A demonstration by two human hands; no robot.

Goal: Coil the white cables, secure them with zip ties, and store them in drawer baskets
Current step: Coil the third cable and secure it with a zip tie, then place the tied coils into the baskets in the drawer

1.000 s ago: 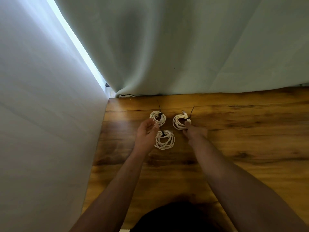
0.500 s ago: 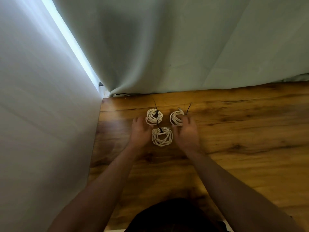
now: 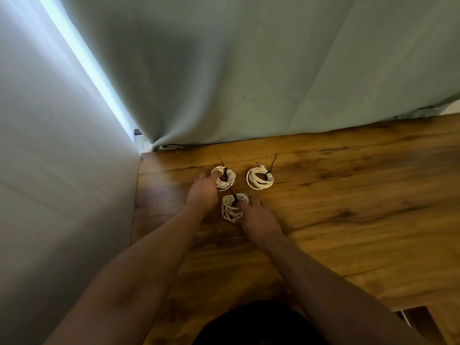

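Observation:
Three coiled white cables, each bound with a black zip tie, lie on the wooden table near its back left corner. My left hand has its fingers closed on the left edge of the back-left coil. My right hand grips the right side of the near coil, fingertips at its zip tie. The back-right coil lies free, its tie tail pointing up and away, apart from both hands.
A grey-green curtain hangs along the table's back edge. A pale wall closes off the left side. The table's near right corner shows at the lower right, with a gap beyond it.
My right hand has left the back-right coil and come back onto the near coil. My left hand has reached forward onto the back-left coil.

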